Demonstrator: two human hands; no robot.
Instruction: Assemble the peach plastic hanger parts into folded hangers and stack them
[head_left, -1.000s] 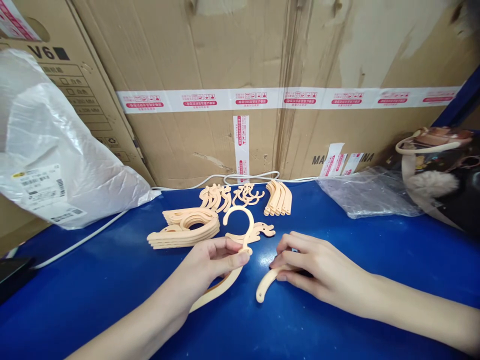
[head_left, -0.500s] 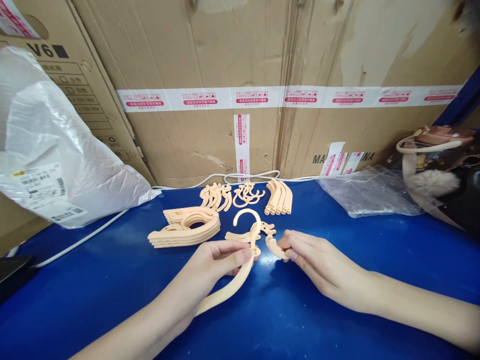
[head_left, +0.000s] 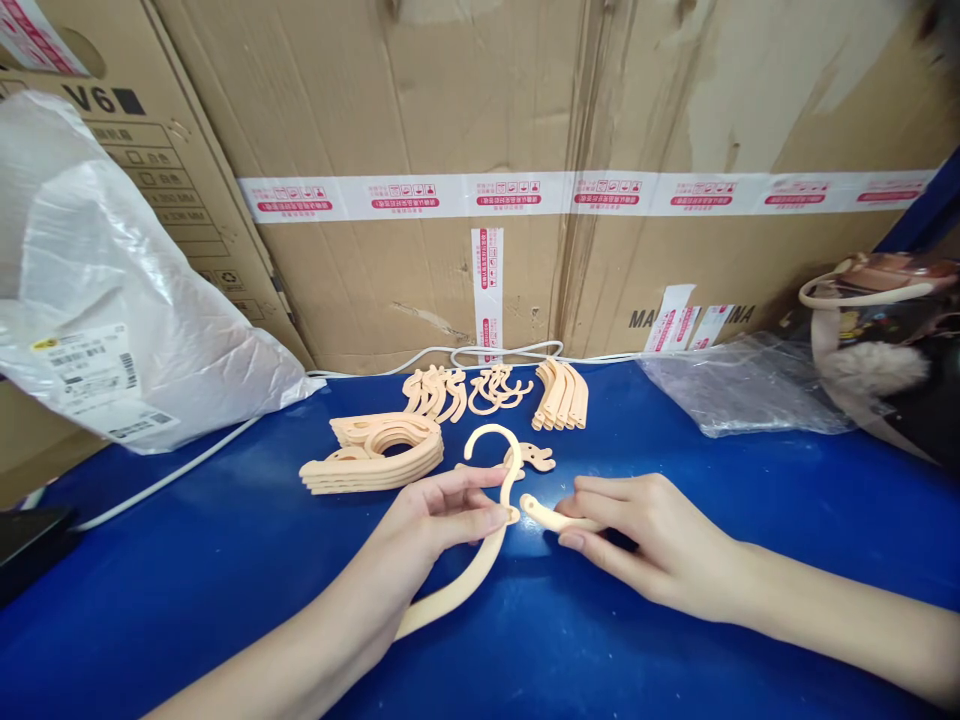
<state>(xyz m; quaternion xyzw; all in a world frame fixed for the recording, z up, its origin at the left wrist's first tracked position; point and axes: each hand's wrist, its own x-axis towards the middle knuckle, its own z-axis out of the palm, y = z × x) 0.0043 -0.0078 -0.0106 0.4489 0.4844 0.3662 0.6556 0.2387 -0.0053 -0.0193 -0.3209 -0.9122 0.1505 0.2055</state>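
My left hand pinches a cream plastic hanger piece at the joint where its hook meets a curved arm. The hook curls upward and the arm sweeps down to the left, partly behind my wrist. My right hand grips a second, shorter hanger arm between thumb and fingers. Its holed end points at the joint, with a small gap between them. Just behind the hands lies a loose pale piece with cut-outs, partly covered by the hook and my left fingers.
A stack of hanger bodies sits at left on the blue table. Behind are curved pieces, loose hooks and a row of arms. A white parcel, clear bag and cable lie around.
The short arm in my right hand has turned, its holed end now lying flatter and nearer the joint. My left hand has dipped slightly with the hook piece.
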